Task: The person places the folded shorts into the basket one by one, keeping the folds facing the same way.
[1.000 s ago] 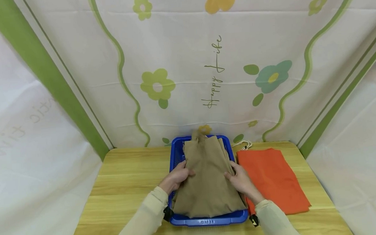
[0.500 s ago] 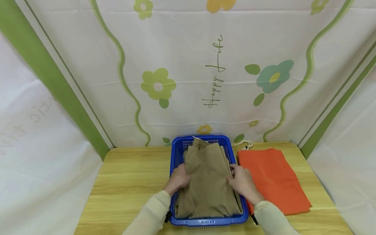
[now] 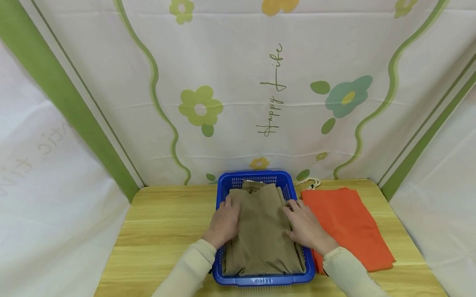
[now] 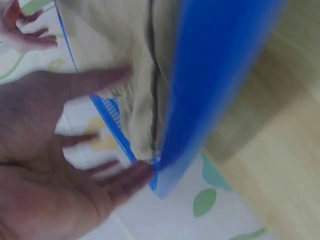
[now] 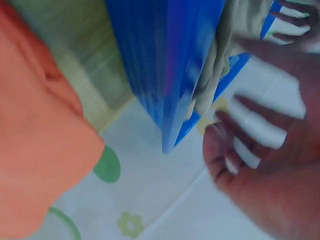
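Folded khaki cloth point(image 3: 263, 237) lies inside a blue plastic basket point(image 3: 265, 280), a small darker patch point(image 3: 253, 186) showing at its far end. My left hand point(image 3: 224, 221) is over the basket's left side, fingers extended along the cloth's edge. In the left wrist view its thumb overlaps the cloth point(image 4: 105, 30) and the other fingers reach toward the far rim. Over the right side, my right hand point(image 3: 304, 225) has its fingertips at the cloth's right edge. The right wrist view shows that hand's fingers point(image 5: 260, 112) spread and loosely bent, with nothing gripped.
Orange folded cloth point(image 3: 347, 232) lies on the wooden table point(image 3: 165, 233) right beside the basket. A white cord point(image 3: 313, 182) is at its far left corner. A white curtain point(image 3: 234, 68) with printed flowers stands behind the table.
The khaki cloth has gone lower into the basket, its far end settling inside the rim. Both hands have loosened from its sides; the left has slid forward.
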`<action>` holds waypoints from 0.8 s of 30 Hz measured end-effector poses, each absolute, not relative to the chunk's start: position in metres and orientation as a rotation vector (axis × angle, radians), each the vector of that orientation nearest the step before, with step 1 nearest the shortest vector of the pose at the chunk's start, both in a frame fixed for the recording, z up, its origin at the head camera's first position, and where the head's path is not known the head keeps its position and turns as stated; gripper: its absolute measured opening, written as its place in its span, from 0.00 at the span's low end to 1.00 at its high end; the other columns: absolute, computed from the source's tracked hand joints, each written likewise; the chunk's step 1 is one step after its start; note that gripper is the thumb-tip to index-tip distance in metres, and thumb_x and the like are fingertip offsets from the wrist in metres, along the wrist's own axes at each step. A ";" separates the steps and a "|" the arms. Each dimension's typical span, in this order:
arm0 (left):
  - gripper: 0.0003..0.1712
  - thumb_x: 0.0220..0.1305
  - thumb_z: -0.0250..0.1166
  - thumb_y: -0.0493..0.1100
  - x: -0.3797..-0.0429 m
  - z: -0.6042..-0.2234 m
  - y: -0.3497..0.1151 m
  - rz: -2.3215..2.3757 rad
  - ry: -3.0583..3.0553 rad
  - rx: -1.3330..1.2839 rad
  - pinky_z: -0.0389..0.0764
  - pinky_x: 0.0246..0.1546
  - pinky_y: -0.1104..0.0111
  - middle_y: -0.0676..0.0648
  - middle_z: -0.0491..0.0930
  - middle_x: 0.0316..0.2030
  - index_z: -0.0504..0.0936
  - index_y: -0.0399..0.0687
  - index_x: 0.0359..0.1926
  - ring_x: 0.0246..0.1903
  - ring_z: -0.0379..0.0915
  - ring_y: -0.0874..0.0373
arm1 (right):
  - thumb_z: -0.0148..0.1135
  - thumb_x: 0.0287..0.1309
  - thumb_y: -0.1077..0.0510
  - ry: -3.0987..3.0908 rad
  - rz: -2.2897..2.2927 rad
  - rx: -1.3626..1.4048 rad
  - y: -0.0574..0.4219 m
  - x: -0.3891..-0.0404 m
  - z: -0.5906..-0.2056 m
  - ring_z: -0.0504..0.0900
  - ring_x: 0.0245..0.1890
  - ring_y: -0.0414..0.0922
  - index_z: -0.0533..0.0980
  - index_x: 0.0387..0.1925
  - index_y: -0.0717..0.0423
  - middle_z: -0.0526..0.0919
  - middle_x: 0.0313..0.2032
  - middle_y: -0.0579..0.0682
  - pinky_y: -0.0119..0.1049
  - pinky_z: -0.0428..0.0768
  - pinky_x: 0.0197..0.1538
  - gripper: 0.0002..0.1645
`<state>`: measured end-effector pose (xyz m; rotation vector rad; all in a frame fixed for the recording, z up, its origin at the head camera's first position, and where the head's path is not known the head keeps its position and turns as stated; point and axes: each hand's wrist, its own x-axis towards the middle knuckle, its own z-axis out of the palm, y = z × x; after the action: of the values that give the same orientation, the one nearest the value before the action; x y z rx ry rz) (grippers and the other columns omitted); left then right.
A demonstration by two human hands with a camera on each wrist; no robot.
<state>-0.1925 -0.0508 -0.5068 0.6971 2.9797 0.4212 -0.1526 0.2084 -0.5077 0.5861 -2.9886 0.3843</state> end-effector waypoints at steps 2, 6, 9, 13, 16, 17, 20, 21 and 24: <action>0.48 0.49 0.83 0.49 -0.192 -0.505 -0.055 0.200 2.964 0.878 0.74 0.59 0.43 0.30 0.65 0.68 0.71 0.38 0.67 0.66 0.64 0.31 | 0.83 0.45 0.53 -2.992 0.310 0.758 0.210 -0.156 -0.509 0.67 0.65 0.61 0.76 0.64 0.59 0.73 0.63 0.60 0.62 0.68 0.64 0.43; 0.68 0.34 0.80 0.74 -0.192 -0.509 -0.064 -0.182 2.856 1.021 0.59 0.70 0.41 0.40 0.63 0.72 0.67 0.46 0.73 0.75 0.51 0.37 | 0.81 0.46 0.40 -3.097 0.185 0.958 0.212 -0.159 -0.512 0.53 0.76 0.63 0.69 0.72 0.56 0.63 0.74 0.60 0.70 0.55 0.69 0.55; 0.74 0.28 0.77 0.81 -0.192 -0.515 -0.068 -0.383 2.813 0.993 0.53 0.72 0.41 0.44 0.62 0.74 0.65 0.50 0.76 0.76 0.48 0.40 | 0.77 0.43 0.30 -3.199 0.038 0.975 0.211 -0.160 -0.516 0.48 0.77 0.62 0.65 0.75 0.54 0.59 0.76 0.61 0.71 0.48 0.71 0.62; 0.76 0.26 0.76 0.82 -0.194 -0.520 -0.069 -0.518 2.793 0.935 0.50 0.73 0.43 0.47 0.61 0.75 0.64 0.53 0.77 0.76 0.49 0.42 | 0.74 0.36 0.22 -3.273 -0.203 0.919 0.209 -0.159 -0.521 0.50 0.77 0.60 0.65 0.75 0.50 0.58 0.76 0.59 0.68 0.46 0.73 0.68; 0.78 0.24 0.77 0.82 -0.195 -0.520 -0.068 -0.552 2.786 0.900 0.49 0.74 0.44 0.48 0.60 0.76 0.63 0.53 0.77 0.76 0.50 0.43 | 0.75 0.32 0.20 -3.277 -0.308 0.888 0.206 -0.159 -0.523 0.53 0.77 0.59 0.65 0.75 0.49 0.60 0.76 0.59 0.68 0.47 0.73 0.70; 0.78 0.24 0.77 0.82 -0.196 -0.520 -0.068 -0.558 2.786 0.891 0.49 0.74 0.44 0.48 0.60 0.75 0.63 0.54 0.77 0.76 0.50 0.43 | 0.76 0.32 0.20 -3.274 -0.331 0.883 0.205 -0.159 -0.524 0.54 0.77 0.59 0.66 0.75 0.49 0.60 0.75 0.59 0.68 0.47 0.73 0.70; 0.79 0.22 0.78 0.82 -0.196 -0.519 -0.066 -0.570 2.782 0.866 0.50 0.74 0.45 0.48 0.60 0.75 0.63 0.54 0.77 0.75 0.52 0.43 | 0.77 0.30 0.21 -3.281 -0.385 0.865 0.203 -0.159 -0.526 0.55 0.76 0.59 0.67 0.74 0.48 0.60 0.75 0.59 0.69 0.45 0.72 0.70; 0.79 0.22 0.78 0.82 -0.196 -0.519 -0.066 -0.569 2.778 0.861 0.49 0.74 0.45 0.49 0.60 0.75 0.63 0.54 0.77 0.75 0.51 0.43 | 0.77 0.29 0.21 -3.286 -0.403 0.859 0.202 -0.159 -0.527 0.55 0.76 0.59 0.67 0.74 0.48 0.60 0.75 0.59 0.70 0.45 0.72 0.71; 0.79 0.23 0.77 0.82 -0.196 -0.519 -0.065 -0.577 2.758 0.848 0.48 0.74 0.45 0.49 0.59 0.76 0.61 0.55 0.78 0.76 0.50 0.44 | 0.77 0.28 0.20 -3.293 -0.467 0.850 0.202 -0.159 -0.531 0.54 0.77 0.58 0.66 0.75 0.46 0.59 0.76 0.58 0.70 0.45 0.72 0.72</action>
<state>-0.1959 -0.0646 -0.5194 0.8483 2.7579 -0.5770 -0.1589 0.2020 -0.5308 0.8504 -3.2927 -0.4666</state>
